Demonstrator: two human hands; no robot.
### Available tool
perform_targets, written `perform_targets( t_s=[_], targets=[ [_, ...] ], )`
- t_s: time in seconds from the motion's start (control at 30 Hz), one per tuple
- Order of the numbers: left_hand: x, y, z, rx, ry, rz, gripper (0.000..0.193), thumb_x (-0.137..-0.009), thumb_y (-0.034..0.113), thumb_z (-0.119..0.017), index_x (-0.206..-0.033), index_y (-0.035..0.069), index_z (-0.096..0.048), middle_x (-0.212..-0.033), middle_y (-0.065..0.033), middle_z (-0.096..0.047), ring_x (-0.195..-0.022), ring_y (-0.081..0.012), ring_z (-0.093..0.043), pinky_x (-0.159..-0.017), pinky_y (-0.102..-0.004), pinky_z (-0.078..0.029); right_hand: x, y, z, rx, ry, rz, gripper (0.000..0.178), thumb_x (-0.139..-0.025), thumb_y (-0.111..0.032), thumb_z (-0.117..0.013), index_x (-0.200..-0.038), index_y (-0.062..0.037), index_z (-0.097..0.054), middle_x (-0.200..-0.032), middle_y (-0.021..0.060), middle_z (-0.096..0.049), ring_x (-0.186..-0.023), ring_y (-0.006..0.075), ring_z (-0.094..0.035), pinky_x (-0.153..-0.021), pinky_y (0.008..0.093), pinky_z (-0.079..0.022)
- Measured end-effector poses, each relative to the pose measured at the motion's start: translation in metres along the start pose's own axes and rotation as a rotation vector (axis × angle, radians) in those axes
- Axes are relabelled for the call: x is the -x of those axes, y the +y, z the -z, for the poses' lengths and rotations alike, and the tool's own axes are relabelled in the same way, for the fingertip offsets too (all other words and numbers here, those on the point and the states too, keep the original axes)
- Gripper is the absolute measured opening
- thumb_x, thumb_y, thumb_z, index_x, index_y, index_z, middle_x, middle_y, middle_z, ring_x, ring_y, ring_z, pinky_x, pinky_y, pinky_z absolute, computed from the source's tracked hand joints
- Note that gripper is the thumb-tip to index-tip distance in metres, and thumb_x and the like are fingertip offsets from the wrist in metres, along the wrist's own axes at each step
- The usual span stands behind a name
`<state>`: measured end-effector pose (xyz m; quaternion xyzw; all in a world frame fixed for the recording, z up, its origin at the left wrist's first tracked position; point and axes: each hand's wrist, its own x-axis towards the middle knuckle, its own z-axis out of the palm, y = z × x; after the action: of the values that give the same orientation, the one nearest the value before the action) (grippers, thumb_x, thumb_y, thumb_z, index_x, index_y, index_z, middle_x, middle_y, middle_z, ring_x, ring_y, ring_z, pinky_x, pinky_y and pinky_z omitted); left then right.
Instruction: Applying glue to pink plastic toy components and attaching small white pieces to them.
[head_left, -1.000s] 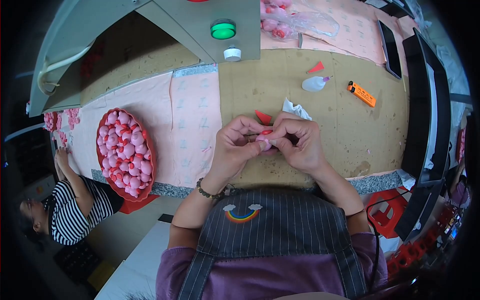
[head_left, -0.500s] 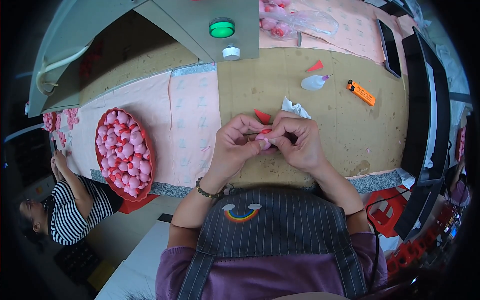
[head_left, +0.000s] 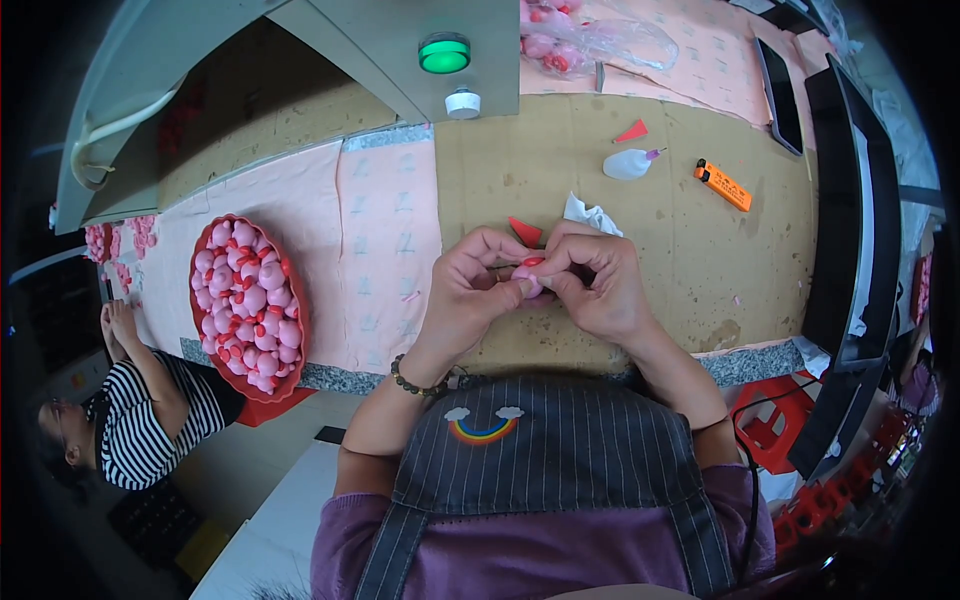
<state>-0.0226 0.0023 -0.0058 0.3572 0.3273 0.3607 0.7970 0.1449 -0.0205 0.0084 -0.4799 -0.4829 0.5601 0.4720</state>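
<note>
Both my hands meet over the brown cardboard close in front of me, around a small pink figure with a red part (head_left: 528, 283). My left hand (head_left: 474, 279) pinches its left side between thumb and fingers. From the other side my right hand (head_left: 600, 280) grips it, thumb and fingertips pressed near the red part. Much of the figure is hidden by my fingers. Just beyond my fingertips lie a red pointed piece (head_left: 525, 232) and a crumpled white tissue (head_left: 590, 215).
To the left stands a red scalloped basket (head_left: 303, 335) heaped with pink and red pieces. Farther off lie a small white squeeze bottle (head_left: 627, 165), an orange box cutter (head_left: 722, 186), another red piece (head_left: 631, 131) and a phone (head_left: 779, 97). A co-worker in stripes (head_left: 150, 420) sits at far left.
My hands stay almost in the same place, with the pink figure still between the fingers. The co-worker's hands at far left have shifted slightly.
</note>
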Motion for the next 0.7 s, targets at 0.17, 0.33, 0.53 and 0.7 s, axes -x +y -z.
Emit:
perform_targets(
  t_s=[0.17,0.33,0.53,0.7],
  targets=[
    [0.0,0.003,-0.002,0.011,0.007,-0.047,0.024,-0.083,-0.009,-0.053,-0.107,-0.002,-0.05,-0.104,-0.0126,-0.058,-0.091,-0.0183,-0.061,-0.077,-0.0311,-0.055,-0.001,0.001,-0.002,0.054,0.016,0.011,0.014,-0.075,0.014,-0.056,-0.074,0.0024,-0.064,-0.075,0.0029,-0.053,-0.067,0.0065,-0.049,-0.059,0.0191,-0.039],
    [-0.002,0.0,0.01,0.362,-0.07,0.026,0.02,-0.092,0.007,-0.049,-0.108,-0.004,-0.051,-0.107,-0.0191,-0.059,-0.086,-0.0207,-0.063,-0.072,-0.0293,-0.055,0.0,0.004,-0.01,0.067,0.208,0.186,0.013,-0.079,0.01,-0.055,-0.084,0.0016,-0.064,-0.081,0.0032,-0.053,-0.072,0.0087,-0.05,-0.064,0.0201,-0.039],
    [0.003,0.004,0.016,0.307,-0.034,-0.092,0.023,-0.087,0.005,-0.057,-0.108,-0.002,-0.052,-0.113,-0.0199,-0.058,-0.076,-0.0165,-0.061,-0.066,-0.0238,-0.051,-0.01,0.005,-0.013,0.553,0.134,0.306,0.015,-0.077,0.006,-0.058,-0.09,0.0006,-0.064,-0.084,0.0082,-0.053,-0.07,0.0174,-0.054,-0.06,0.0259,-0.044],
    [0.004,0.004,0.02,0.286,-0.046,-0.165,0.028,-0.081,0.001,-0.063,-0.108,0.0,-0.054,-0.112,-0.0178,-0.059,-0.076,-0.0135,-0.06,-0.066,-0.0225,-0.049,-0.011,0.005,-0.026,0.962,0.143,0.371,0.019,-0.066,0.0,-0.065,-0.084,-0.0013,-0.059,-0.08,0.01,-0.049,-0.07,0.028,-0.056,-0.054,0.036,-0.046]
  ],
)
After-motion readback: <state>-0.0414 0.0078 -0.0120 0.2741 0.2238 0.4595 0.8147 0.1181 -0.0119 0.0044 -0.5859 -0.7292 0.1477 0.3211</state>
